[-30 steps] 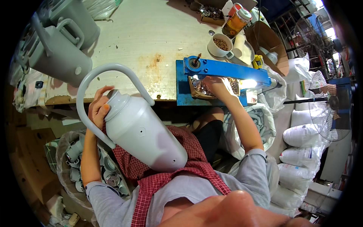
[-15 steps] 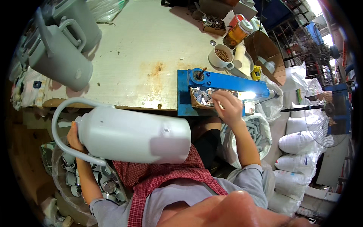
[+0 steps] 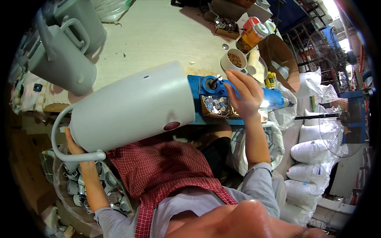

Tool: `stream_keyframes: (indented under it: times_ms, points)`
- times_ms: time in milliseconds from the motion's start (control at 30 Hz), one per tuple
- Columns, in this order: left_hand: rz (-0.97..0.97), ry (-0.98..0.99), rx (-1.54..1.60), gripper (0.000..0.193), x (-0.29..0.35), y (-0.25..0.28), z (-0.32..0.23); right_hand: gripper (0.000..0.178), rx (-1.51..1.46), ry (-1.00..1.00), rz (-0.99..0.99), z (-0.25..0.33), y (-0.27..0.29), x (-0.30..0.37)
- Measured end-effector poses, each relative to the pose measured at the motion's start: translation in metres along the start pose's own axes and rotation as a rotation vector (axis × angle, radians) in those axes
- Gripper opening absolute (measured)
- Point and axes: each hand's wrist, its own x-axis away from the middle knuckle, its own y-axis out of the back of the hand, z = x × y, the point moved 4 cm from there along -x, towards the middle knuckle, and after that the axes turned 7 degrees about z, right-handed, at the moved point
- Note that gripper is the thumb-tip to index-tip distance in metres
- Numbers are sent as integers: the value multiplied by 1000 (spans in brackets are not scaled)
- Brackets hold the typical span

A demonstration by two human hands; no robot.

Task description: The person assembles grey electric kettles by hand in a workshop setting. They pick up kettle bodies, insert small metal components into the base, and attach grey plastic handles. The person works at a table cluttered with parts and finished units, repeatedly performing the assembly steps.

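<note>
A large grey jug-shaped pot body (image 3: 127, 103) with a curved carrying handle lies tilted across my lap and the table edge. My left hand (image 3: 75, 143) grips its far-left end by the handle, most fingers hidden behind the body. A small hole and a dark red oval spot show on its side. The right end is beside a blue bench fixture (image 3: 258, 92) with an upright metal pin (image 3: 216, 80), which has a shiny piece at its top. My right hand (image 3: 247, 97) is just right of the pin, thumb and fingers apart, apparently holding nothing.
A box of washers (image 3: 215, 105) sits against the fixture. Behind are a white mug of small brass-coloured parts (image 3: 234, 60) and a jar of amber liquid (image 3: 251, 39). More grey pots (image 3: 63, 59) stand at left; bags of parts flank me. A fan (image 3: 335, 131) stands at right.
The grey pot has swung up onto the table edge and turned, bringing the red spot into view. My right hand has risen from the washer box to beside the pin.
</note>
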Motion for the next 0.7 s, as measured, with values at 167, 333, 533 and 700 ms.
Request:
stream_keyframes:
  times_ms: [167,333,533,700]
  points:
    - [159,-48,-3,49,-27,-68,16,30,-544,-396,98,16,8,37]
    - [504,-163,-60,46,5,-182,68,38,-547,-1107,-120,-20,29,152]
    - [936,-180,-151,77,59,-266,112,39,-918,-991,-553,-64,56,200]
    - [931,-252,-125,76,58,-266,136,43,-958,-956,-529,-78,56,220]
